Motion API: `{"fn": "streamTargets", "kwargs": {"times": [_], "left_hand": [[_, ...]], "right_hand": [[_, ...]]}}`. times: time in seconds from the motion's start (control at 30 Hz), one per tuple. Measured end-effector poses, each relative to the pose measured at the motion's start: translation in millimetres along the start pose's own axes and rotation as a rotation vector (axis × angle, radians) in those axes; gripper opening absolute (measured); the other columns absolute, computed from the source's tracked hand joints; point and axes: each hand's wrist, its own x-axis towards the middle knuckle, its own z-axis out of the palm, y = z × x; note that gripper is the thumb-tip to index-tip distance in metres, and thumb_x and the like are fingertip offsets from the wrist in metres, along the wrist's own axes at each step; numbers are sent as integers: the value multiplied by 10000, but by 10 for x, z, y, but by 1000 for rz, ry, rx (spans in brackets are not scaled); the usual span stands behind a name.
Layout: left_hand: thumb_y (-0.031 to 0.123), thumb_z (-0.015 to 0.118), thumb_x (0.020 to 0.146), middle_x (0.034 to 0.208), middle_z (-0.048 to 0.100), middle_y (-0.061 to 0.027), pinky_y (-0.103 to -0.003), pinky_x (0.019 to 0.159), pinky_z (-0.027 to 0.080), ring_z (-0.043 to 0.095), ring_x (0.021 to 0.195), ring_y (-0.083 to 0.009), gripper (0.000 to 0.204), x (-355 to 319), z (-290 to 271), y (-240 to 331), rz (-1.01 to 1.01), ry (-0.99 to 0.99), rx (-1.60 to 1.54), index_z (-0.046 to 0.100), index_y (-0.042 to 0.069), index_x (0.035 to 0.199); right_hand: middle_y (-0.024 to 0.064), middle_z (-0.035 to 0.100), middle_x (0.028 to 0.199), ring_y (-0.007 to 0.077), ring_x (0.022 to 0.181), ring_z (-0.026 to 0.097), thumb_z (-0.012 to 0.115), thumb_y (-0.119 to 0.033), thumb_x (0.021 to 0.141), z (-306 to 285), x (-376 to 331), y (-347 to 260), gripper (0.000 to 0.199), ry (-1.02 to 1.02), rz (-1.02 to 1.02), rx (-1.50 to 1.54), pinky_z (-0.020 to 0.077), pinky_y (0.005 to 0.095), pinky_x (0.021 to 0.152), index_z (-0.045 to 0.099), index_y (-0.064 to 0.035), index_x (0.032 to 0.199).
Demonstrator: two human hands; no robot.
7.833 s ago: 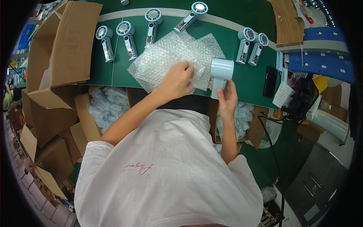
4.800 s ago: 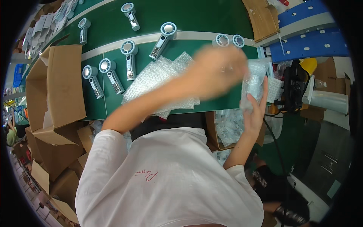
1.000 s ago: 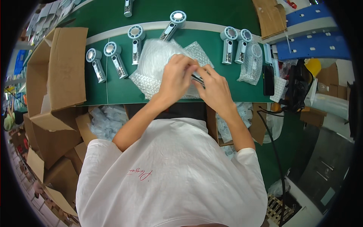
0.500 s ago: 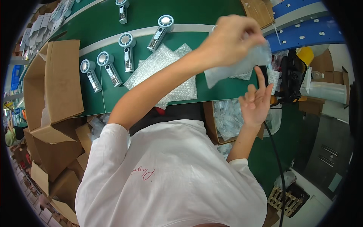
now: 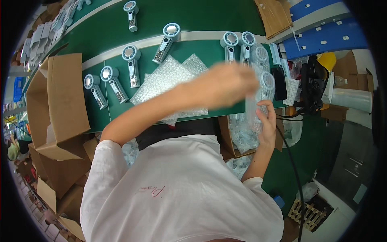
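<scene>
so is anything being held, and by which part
Right grip: a bagged handheld fan, by the bag's side, below the fan's head. Left grip: too blurred to tell.

Three pale-blue handheld fans (image 5: 117, 89) line the left of a green bench (image 5: 211, 48) beside overlapping bubble-wrap sheets (image 5: 161, 80); two more fans (image 5: 246, 49) lie at right, near a bubble-wrapped fan (image 5: 261, 56) and a flat black device (image 5: 279, 84).

A black cable (image 5: 297, 173) runs past a wooden pallet (image 5: 309, 214) (pale and slatted).
</scene>
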Motion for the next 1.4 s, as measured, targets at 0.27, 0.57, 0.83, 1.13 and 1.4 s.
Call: {"fn": "streamTargets", "kwargs": {"times": [0.27, 0.57, 0.83, 1.13, 1.4], "left_hand": [[142, 645, 882, 1211, 530, -59, -413, 1048, 347, 518, 1106, -227, 348, 503, 890, -1527, 405, -513, 962, 502, 194, 1194], [198, 631, 905, 1161, 532, -36, -395, 1061, 268, 485, 1145, -211, 258, 557, 1028, -1653, 385, -610, 1010, 499, 209, 1126], [200, 652, 892, 1161, 532, -35, -388, 1038, 278, 485, 1144, -210, 286, 293, 730, -1593, 261, -675, 1057, 506, 219, 1138], [102, 699, 735, 1205, 609, -176, -466, 937, 476, 560, 1092, -367, 606, 5, -836, -2029, -403, 298, 468, 546, 115, 1321], [180, 755, 737, 964, 704, -151, -334, 697, 511, 630, 772, -261, 467, -1116, -1086, -2995, -1359, 809, 468, 668, 12, 1164]], "right_hand": [[155, 495, 1358, 279, 1158, 531, 558, 37, 797, 74, 529, -223, 592, 656, -359, -689, 377, 349, 1037, 457, -15, 1378], [170, 567, 1272, 291, 1120, 554, 551, -52, 840, -487, 1305, -109, 547, 525, -174, -536, 419, 357, 994, 469, 9, 1377], [208, 551, 1323, 371, 1194, 531, 545, -82, 899, -678, 1324, 267, 560, 516, -207, -981, 416, 400, 1026, 423, 10, 1438], [182, 516, 1369, 345, 1223, 520, 533, -14, 913, -16, 654, 136, 485, 684, -495, -1137, 408, 425, 1063, 485, -23, 1396], [139, 567, 1264, 238, 1154, 542, 564, 36, 901, 958, 705, 346, 360, 448, -599, -641, 452, 358, 1004, 557, 5, 1260]]}}
